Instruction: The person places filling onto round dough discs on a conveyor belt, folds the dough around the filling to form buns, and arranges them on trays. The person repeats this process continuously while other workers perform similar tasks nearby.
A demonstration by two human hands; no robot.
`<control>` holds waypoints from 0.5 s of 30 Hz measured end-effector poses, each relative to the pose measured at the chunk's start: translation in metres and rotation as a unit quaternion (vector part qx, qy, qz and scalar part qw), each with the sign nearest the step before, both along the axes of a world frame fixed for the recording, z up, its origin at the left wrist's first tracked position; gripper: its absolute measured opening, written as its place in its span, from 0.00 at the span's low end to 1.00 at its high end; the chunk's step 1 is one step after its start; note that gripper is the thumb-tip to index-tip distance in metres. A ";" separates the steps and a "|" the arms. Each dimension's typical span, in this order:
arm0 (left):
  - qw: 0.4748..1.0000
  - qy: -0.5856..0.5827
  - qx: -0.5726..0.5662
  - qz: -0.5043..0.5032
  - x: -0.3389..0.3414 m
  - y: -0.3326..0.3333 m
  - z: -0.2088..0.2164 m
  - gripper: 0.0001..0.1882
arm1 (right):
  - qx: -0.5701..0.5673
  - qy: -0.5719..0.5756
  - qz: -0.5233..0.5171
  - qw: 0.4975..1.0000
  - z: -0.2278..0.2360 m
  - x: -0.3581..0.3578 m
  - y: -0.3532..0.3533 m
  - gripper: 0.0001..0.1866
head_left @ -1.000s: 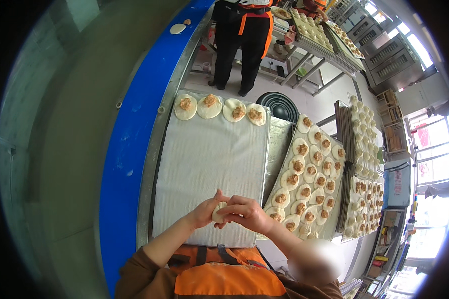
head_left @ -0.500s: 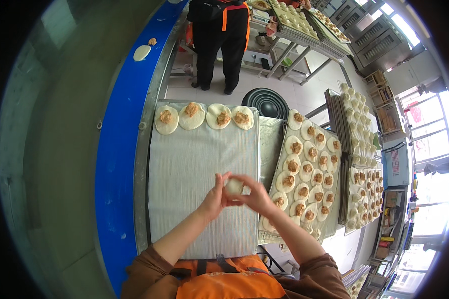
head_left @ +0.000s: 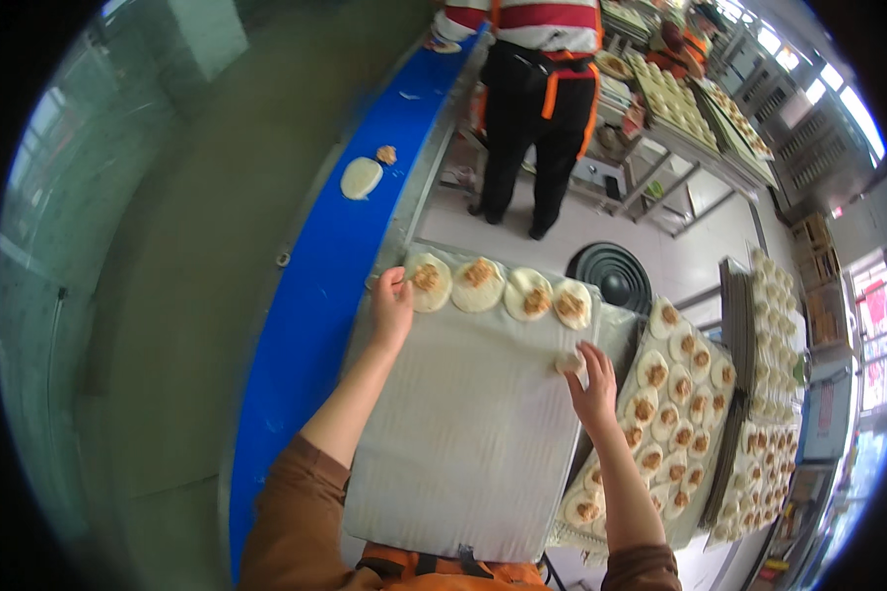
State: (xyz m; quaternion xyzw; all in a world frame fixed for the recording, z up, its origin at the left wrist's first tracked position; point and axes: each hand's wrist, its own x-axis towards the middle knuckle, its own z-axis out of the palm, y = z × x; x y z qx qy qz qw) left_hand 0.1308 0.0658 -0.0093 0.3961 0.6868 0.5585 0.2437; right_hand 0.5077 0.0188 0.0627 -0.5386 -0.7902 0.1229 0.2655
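A cloth-lined tray (head_left: 463,433) lies in front of me, with a row of flat dough rounds (head_left: 478,295) along its far edge, each topped with orange-brown filling. At the tray's right side, my right hand (head_left: 594,389) has its fingers and thumb around a small white filled bun (head_left: 568,362), low over the cloth. My left hand (head_left: 394,313) is at the far left corner, fingers apart and slightly bent, beside the leftmost dough round (head_left: 429,284). Whether its fingertips touch that dough cannot be made out.
Along the left runs a blue conveyor belt (head_left: 301,325) carrying a dough round (head_left: 362,178) and a lump of filling (head_left: 386,155). More filled rounds cover a tray (head_left: 616,492) at right. A person (head_left: 542,108) stands ahead, near a stack of black round pans (head_left: 611,279).
My hands, earlier together around the bun over the tray's middle, have parted. The right carried the bun forward and right; the left reached to the far left corner. The view has shifted.
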 end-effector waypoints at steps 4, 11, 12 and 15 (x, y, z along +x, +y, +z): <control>0.994 0.101 0.000 0.043 -0.046 0.033 -0.011 0.15 | -0.028 0.015 0.058 0.998 0.021 -0.018 -0.016 0.23; 0.966 0.232 -0.102 0.059 -0.153 0.097 0.004 0.19 | -0.059 0.026 0.048 0.997 0.035 -0.037 -0.065 0.20; 0.955 0.270 -0.114 0.043 -0.160 0.106 0.007 0.20 | -0.060 0.028 0.053 0.996 0.035 -0.041 -0.070 0.20; 0.932 0.352 -0.087 0.010 -0.155 0.124 0.002 0.24 | -0.078 0.007 0.053 0.995 0.033 -0.050 -0.080 0.19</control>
